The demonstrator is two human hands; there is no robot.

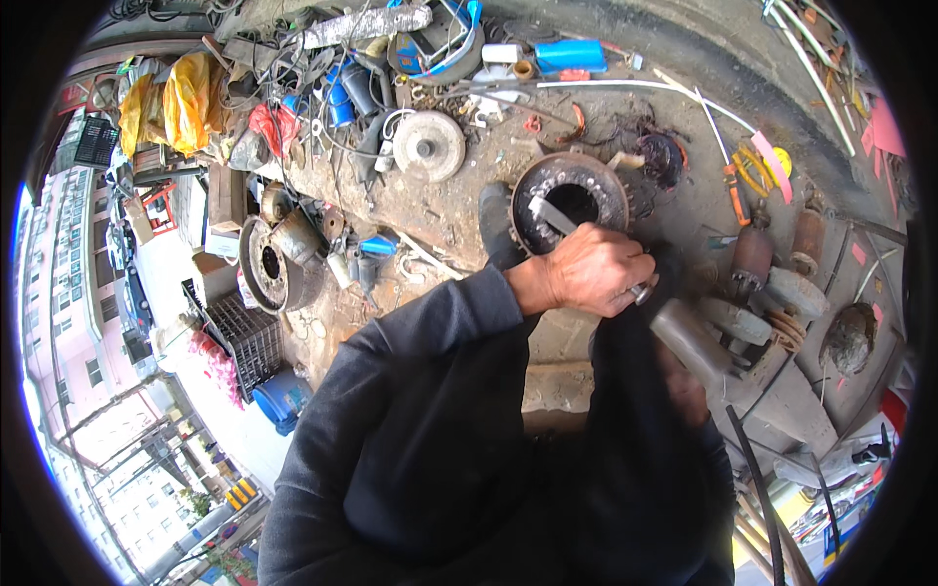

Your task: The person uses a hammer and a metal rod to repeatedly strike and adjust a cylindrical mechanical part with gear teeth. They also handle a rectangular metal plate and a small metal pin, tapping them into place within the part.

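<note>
My left hand [598, 271] is closed around a flat metal chisel [553, 216]. The chisel's blade reaches over the inner ring of a round, rusty motor housing [521, 207] with a dark hole in its middle. The housing stands on the ground between my feet. Lower and to the right, my right hand [686, 387] is smeared by motion, its fingers wrapped on a hammer. The hammer's thick grey head [692, 340] is blurred too and hangs apart from the chisel; the handle is mostly hidden.
A round metal disc [428, 146] lies beyond the housing on the left. Pliers with orange handles [737, 195], dark coiled wire [660, 159] and rusty motor parts [752, 256] lie to the right. Another housing [265, 262] and a black crate [244, 337] stand at left.
</note>
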